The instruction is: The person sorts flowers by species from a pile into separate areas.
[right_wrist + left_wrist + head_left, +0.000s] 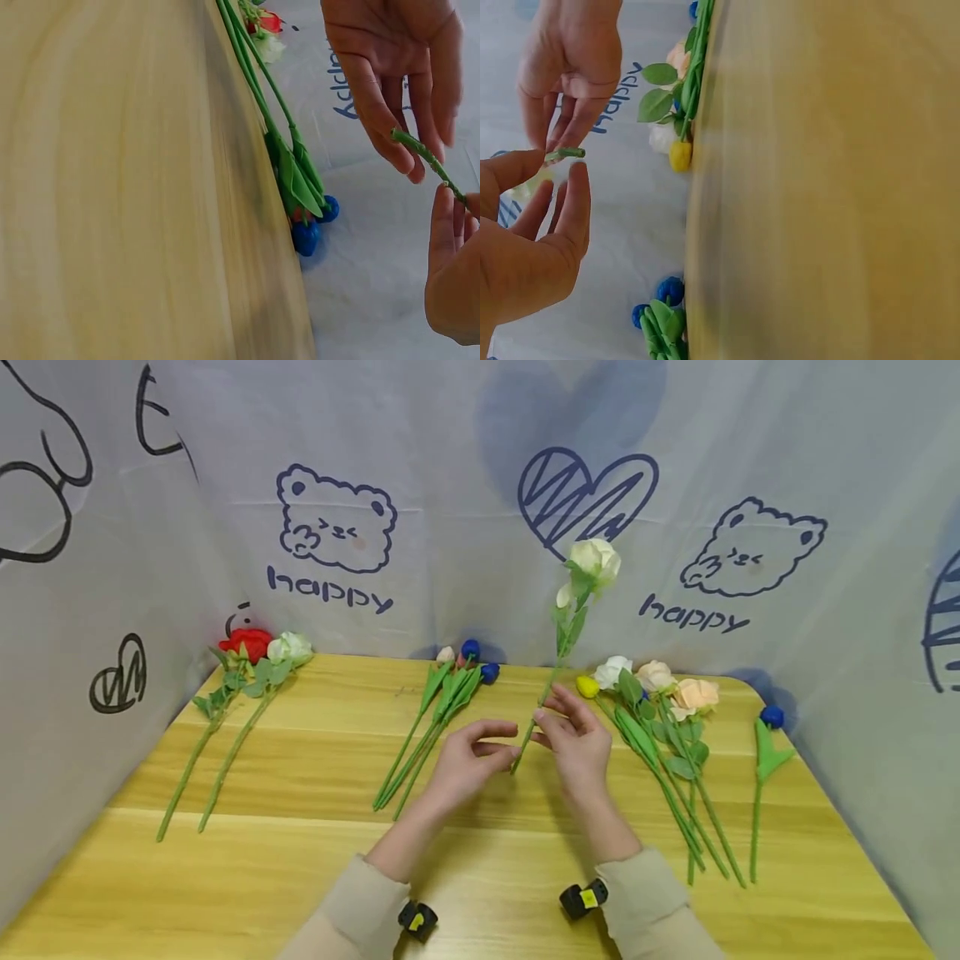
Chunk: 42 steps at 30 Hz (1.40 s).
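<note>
A white rose (596, 560) with green leaves stands nearly upright over the table, leaning right at its bloom. My right hand (581, 747) pinches its green stem (421, 152) between thumb and fingers, below the leaves. Close to the stem's cut lower end, my left hand (468, 764) has its fingers spread and loosely bent. In the left wrist view, the left thumb and fingers (576, 206) stand apart around that end (571, 152); whether a fingertip touches it I cannot tell. The bloom is mostly hidden behind the hands there.
A red rose (249, 643) and a pale rose (290, 649) lie at the left of the wooden table (300, 877). Tulips (450, 693) lie near the middle. Right of them are mixed flowers (660, 718) and a lone blue tulip (759, 752). Printed cloth (465, 485) surrounds the table.
</note>
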Each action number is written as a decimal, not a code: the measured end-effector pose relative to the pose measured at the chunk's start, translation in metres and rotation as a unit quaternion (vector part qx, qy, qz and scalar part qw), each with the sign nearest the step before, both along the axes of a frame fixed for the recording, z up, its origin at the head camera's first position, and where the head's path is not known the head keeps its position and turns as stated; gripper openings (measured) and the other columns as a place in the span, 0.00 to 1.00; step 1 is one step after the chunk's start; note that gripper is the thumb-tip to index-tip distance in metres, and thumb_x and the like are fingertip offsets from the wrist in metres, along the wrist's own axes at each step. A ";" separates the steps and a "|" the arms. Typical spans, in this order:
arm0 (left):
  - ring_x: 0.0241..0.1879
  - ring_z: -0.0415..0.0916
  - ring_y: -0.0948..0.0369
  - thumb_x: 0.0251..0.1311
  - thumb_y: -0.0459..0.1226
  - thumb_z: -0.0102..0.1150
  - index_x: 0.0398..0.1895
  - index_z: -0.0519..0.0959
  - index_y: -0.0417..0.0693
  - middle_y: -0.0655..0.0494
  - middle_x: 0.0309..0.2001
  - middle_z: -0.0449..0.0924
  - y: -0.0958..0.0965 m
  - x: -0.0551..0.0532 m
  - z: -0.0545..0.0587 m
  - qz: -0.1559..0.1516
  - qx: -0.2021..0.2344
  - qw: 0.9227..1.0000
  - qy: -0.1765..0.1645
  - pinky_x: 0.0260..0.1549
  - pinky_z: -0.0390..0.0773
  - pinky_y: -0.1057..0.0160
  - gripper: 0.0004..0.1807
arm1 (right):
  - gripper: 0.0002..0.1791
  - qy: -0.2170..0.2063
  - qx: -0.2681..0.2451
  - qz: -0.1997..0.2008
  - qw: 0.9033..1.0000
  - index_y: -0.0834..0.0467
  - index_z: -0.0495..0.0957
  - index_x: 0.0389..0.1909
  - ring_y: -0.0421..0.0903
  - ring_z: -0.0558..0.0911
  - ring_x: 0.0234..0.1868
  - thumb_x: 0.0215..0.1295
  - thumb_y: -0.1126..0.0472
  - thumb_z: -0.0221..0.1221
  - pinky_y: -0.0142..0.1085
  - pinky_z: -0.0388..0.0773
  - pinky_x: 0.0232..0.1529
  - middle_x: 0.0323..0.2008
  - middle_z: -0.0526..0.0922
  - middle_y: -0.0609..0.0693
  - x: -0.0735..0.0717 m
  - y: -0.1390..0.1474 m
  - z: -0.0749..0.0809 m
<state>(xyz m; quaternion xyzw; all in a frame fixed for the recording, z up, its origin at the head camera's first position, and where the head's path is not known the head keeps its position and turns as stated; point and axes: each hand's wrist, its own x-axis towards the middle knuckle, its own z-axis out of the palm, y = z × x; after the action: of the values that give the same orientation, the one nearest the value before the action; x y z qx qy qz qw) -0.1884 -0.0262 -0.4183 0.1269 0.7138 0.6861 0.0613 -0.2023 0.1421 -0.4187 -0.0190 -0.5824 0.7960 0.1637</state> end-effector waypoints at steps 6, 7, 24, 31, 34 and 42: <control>0.46 0.87 0.51 0.67 0.29 0.66 0.56 0.82 0.35 0.43 0.51 0.86 -0.001 0.000 -0.001 -0.008 -0.015 1.000 -0.007 0.47 0.87 0.49 0.16 | 0.26 0.004 -0.001 0.006 1.000 0.65 0.79 0.65 0.41 0.85 0.38 0.66 0.77 0.64 0.37 0.89 0.39 0.44 0.83 0.49 0.001 -0.003 0.000; 0.45 0.87 0.52 0.67 0.29 0.66 0.55 0.83 0.35 0.44 0.49 0.86 -0.002 0.000 -0.001 -0.009 -0.016 1.000 -0.006 0.47 0.87 0.49 0.15 | 0.25 0.005 0.000 0.006 1.000 0.65 0.78 0.65 0.41 0.85 0.38 0.66 0.78 0.64 0.37 0.89 0.39 0.44 0.83 0.49 0.001 -0.003 0.000; 0.43 0.87 0.53 0.67 0.28 0.66 0.53 0.85 0.37 0.44 0.45 0.88 -0.003 0.001 0.000 -0.017 -0.023 1.000 -0.011 0.47 0.87 0.45 0.12 | 0.25 0.007 -0.001 0.021 1.000 0.66 0.78 0.65 0.40 0.85 0.38 0.66 0.79 0.63 0.40 0.89 0.42 0.43 0.84 0.49 0.005 -0.006 -0.001; 0.43 0.87 0.53 0.67 0.28 0.66 0.53 0.85 0.38 0.45 0.45 0.88 -0.004 0.001 0.001 -0.017 -0.023 0.999 -0.018 0.45 0.88 0.49 0.13 | 0.26 0.001 0.004 0.035 0.999 0.66 0.78 0.65 0.41 0.85 0.38 0.66 0.78 0.64 0.42 0.89 0.43 0.44 0.84 0.49 0.004 -0.002 0.000; 0.43 0.87 0.53 0.66 0.27 0.66 0.53 0.85 0.37 0.44 0.46 0.88 -0.004 0.001 0.002 -0.018 -0.021 0.999 -0.018 0.45 0.88 0.49 0.13 | 0.26 0.004 0.002 0.045 0.999 0.66 0.78 0.65 0.41 0.86 0.38 0.66 0.78 0.64 0.40 0.89 0.41 0.44 0.84 0.50 0.005 -0.001 0.001; 0.43 0.87 0.53 0.66 0.27 0.66 0.54 0.85 0.37 0.43 0.47 0.88 -0.013 0.001 0.003 -0.018 -0.021 1.000 -0.010 0.44 0.88 0.49 0.14 | 0.23 0.018 0.023 0.064 0.998 0.67 0.79 0.63 0.43 0.86 0.38 0.66 0.77 0.64 0.40 0.89 0.41 0.47 0.86 0.56 0.006 0.007 0.003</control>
<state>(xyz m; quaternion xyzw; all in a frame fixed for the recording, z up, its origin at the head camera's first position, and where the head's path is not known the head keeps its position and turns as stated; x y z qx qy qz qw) -0.1873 -0.0387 -0.4150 0.1316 0.7252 0.6707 0.0830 -0.1963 0.1491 -0.4157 0.0360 -0.5978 0.7913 0.1234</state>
